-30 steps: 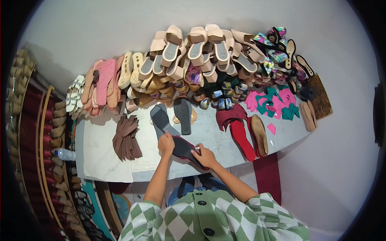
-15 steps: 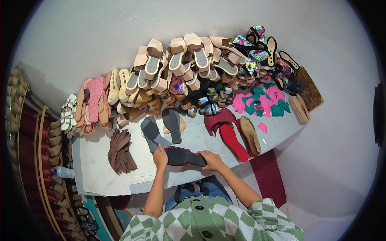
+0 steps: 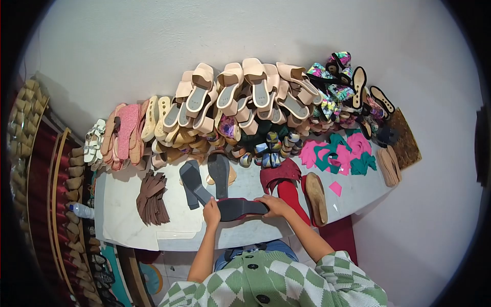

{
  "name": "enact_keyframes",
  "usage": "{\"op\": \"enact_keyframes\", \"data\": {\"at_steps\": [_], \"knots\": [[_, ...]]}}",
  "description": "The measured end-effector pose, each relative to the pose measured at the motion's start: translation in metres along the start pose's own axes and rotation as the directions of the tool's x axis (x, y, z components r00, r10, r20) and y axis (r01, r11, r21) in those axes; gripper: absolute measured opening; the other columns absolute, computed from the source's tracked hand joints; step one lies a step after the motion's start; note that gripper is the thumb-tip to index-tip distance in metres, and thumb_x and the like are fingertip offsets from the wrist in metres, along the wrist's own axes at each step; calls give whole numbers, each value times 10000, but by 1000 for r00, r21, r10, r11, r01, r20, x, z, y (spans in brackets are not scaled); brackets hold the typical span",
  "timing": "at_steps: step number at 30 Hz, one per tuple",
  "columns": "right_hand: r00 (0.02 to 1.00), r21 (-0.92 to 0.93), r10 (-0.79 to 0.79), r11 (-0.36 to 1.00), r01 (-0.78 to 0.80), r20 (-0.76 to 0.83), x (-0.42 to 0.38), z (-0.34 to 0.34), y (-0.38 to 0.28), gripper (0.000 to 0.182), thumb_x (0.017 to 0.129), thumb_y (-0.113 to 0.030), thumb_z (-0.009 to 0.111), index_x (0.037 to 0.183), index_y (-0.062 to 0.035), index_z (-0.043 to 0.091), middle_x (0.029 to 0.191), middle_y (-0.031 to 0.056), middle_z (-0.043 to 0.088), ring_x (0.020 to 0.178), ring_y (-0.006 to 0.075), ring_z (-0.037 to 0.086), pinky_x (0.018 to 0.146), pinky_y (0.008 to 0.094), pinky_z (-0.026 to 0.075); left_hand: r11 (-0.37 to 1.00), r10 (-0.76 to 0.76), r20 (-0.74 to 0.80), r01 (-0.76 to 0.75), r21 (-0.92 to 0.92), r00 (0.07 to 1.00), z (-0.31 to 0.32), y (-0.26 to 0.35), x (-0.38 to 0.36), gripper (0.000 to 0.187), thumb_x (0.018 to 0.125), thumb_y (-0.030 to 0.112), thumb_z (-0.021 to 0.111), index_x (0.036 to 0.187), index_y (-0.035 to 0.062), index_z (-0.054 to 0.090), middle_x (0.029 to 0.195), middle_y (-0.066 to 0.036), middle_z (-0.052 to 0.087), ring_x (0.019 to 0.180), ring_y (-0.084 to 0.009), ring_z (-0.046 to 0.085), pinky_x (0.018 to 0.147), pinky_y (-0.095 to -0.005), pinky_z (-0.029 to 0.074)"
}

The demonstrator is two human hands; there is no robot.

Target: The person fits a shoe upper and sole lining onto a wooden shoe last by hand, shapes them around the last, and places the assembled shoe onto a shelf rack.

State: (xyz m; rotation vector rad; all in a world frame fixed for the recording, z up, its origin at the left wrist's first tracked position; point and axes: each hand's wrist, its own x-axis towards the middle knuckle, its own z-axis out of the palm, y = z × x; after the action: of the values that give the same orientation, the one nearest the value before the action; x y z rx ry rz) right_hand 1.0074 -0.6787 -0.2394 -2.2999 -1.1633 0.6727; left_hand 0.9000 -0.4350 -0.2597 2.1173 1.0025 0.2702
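Held level between my two hands is a sandal sole (image 3: 238, 209), its black underside facing up and some red showing along its edge. My left hand (image 3: 211, 212) grips its left end. Fingers of my right hand (image 3: 272, 205) are closed round the right end. Just beyond my left hand, dark grey soles (image 3: 192, 180) lie on the table, with another dark sole (image 3: 219, 174) beside them on tan pieces. To the right of my right hand lie a red insole (image 3: 292, 200), partly hidden by that hand, and a tan shoe last (image 3: 315, 197) with red along its side.
Beige heeled sandals (image 3: 261, 92) are piled along the wall at the back of the table (image 3: 123, 197). Brown strips (image 3: 154, 198) lie left, pink and green pieces (image 3: 340, 153) right, and dark red material (image 3: 280, 174) beyond my right hand. Shelves of lasts (image 3: 73, 199) stand left.
The view has tilted, so the table and piles sit lower in it. My hands and the sole have shifted slightly right, and the sole is more level.
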Motion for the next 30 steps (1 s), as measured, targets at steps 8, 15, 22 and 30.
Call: {"op": "enact_keyframes", "data": {"at_steps": [8, 15, 22, 30], "knots": [[984, 458, 50, 888, 34, -171, 22, -44, 46, 540, 684, -313, 750, 1110, -51, 545, 1007, 109, 569, 941, 198, 570, 797, 352, 461, 987, -124, 12, 124, -98, 992, 8, -10, 5, 459, 919, 366, 381, 840, -25, 609, 807, -236, 606, 790, -382, 583, 699, -402, 428], [601, 76, 407, 864, -498, -688, 71, -73, 72, 507, 657, -276, 723, 1071, -77, 507, 1041, 122, 550, 1010, 275, 525, 812, 439, 412, 992, 3, -101, -15, -124, 995, 12, -5, 3, 391, 919, 300, 405, 753, -24, 547, 730, -229, 577, 713, -407, 557, 629, -422, 415], [658, 58, 397, 879, -473, -639, 75, -49, 90, 575, 680, -277, 698, 1155, -80, 440, 1098, 130, 542, 1052, 269, 513, 848, 427, 337, 983, 105, -134, -123, -136, 985, 7, -3, -9, 263, 909, 233, 439, 844, 3, 548, 709, -201, 581, 682, -375, 564, 619, -415, 423], [637, 70, 446, 848, -525, -629, 83, -56, 79, 629, 703, -257, 669, 1225, -51, 385, 1133, 157, 539, 1061, 285, 512, 868, 453, 333, 914, 401, -167, -382, 137, 901, -6, 32, -21, 200, 824, 122, 497, 975, -4, 531, 974, -165, 548, 922, -315, 507, 808, -402, 380]]}}
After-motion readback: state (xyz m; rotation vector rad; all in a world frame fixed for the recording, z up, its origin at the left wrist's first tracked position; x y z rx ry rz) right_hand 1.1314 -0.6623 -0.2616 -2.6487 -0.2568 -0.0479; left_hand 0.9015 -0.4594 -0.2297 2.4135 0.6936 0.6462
